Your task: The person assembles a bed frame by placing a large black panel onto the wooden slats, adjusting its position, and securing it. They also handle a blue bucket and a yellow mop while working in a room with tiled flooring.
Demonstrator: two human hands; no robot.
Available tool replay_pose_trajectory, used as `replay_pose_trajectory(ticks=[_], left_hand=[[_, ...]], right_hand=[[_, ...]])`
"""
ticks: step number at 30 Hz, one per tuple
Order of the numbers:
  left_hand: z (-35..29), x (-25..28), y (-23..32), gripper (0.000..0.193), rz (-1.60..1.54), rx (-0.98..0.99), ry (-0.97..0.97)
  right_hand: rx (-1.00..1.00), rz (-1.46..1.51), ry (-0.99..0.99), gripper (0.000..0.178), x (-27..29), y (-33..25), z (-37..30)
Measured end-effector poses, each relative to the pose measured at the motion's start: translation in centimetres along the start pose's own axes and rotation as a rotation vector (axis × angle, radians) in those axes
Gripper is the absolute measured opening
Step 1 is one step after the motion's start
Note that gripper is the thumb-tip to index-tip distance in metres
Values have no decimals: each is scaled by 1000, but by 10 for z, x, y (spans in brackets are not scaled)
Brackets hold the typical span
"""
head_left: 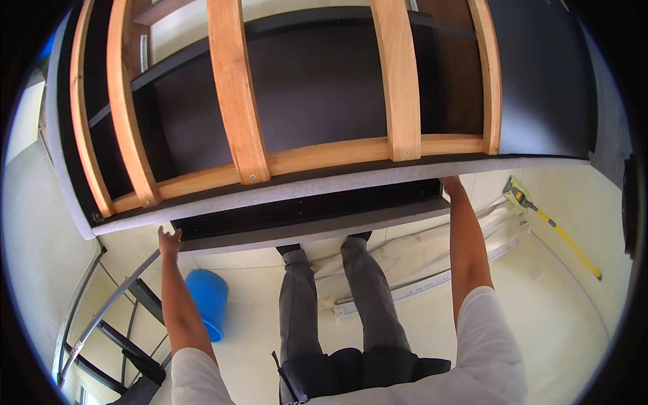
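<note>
both hands, left hand [169, 239] and right hand [451, 183], spread apart gripping the bed frame's [324, 185] lower edge above them.

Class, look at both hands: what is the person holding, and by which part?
Both hands, left hand and right hand, hold the large grey fabric-covered furniture frame with wooden slats by its lower edge, one toward each end.

Grey upholstered bed frame [378, 177], wooden slats, dark underside, tilted up off floor
</note>
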State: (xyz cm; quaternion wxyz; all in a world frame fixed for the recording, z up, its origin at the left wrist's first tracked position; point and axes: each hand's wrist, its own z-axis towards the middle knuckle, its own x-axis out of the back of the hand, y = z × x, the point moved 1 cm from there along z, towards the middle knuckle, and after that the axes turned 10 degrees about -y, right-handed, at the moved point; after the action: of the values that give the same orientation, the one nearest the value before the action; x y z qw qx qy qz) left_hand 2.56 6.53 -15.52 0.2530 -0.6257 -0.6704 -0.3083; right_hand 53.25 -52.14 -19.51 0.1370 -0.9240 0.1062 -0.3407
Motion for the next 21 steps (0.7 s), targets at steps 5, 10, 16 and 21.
replay_pose_trajectory(ticks=[5,10,16,21], left_hand=[[12,-15,-26,41,142,-23,-223],[-9,-5,-6,30,225,113,-174],[-37,0,-66,23,-180,181,-280],[-43,-6,-49,20,-76,207,-309]], right_hand=[[-1,-29,297,49,-19,12,-5],[-124,-254,172,32,-12,18,-22],[-130,-100,101,24,-26,9,-73],[-91,-190,114,24,-20,29,-70]])
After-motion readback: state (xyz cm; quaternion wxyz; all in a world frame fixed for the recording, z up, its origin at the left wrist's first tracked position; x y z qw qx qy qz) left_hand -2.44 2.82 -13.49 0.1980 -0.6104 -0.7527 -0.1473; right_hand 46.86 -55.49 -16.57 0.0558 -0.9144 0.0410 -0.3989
